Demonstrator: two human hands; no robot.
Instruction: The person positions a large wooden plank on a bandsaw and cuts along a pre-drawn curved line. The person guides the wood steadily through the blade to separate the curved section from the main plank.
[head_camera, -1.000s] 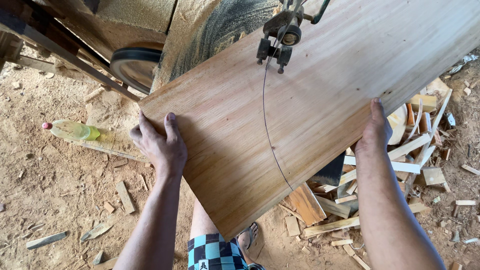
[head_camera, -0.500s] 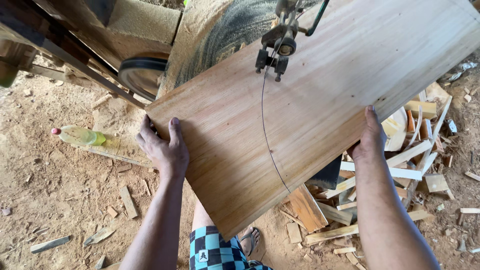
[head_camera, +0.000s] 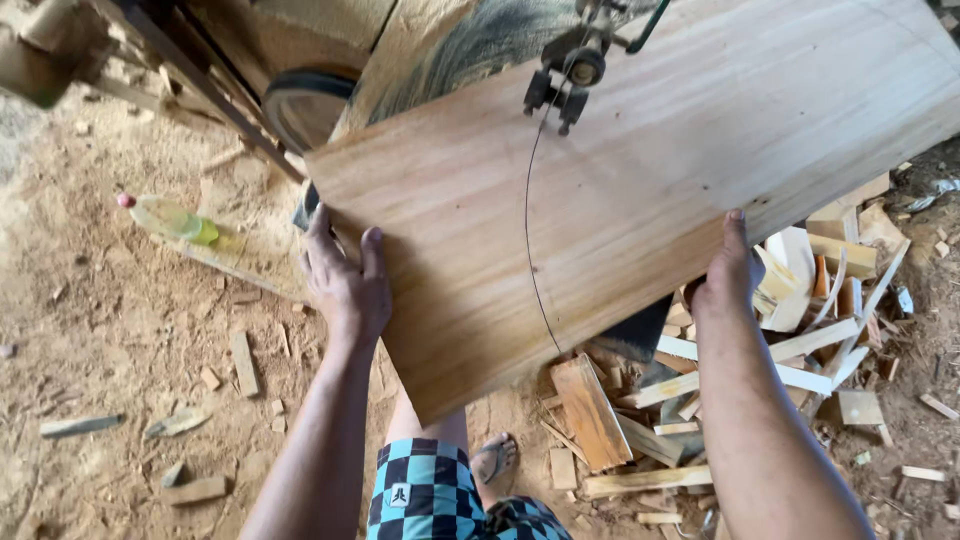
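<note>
A wide, pale wooden board (head_camera: 640, 190) lies flat on a band saw table, with a thin curved cut running from its near edge up to the blade guide (head_camera: 562, 85). My left hand (head_camera: 345, 280) grips the board's left edge, thumb on top. At the near right edge, my right hand (head_camera: 725, 275) presses against the board's rim with the fingers curled under it. Both hands sit on either side of the curved cut.
A heap of wood offcuts (head_camera: 740, 400) lies on the ground at the right. A plastic bottle (head_camera: 170, 218) with greenish liquid lies on the sawdust floor at the left. A saw wheel (head_camera: 305, 100) and frame stand at the top left. My sandalled foot (head_camera: 492, 460) shows below.
The board has shifted to the right and rotated slightly under the blade, and the curved cut has lengthened. Both hands stayed on the board's edges.
</note>
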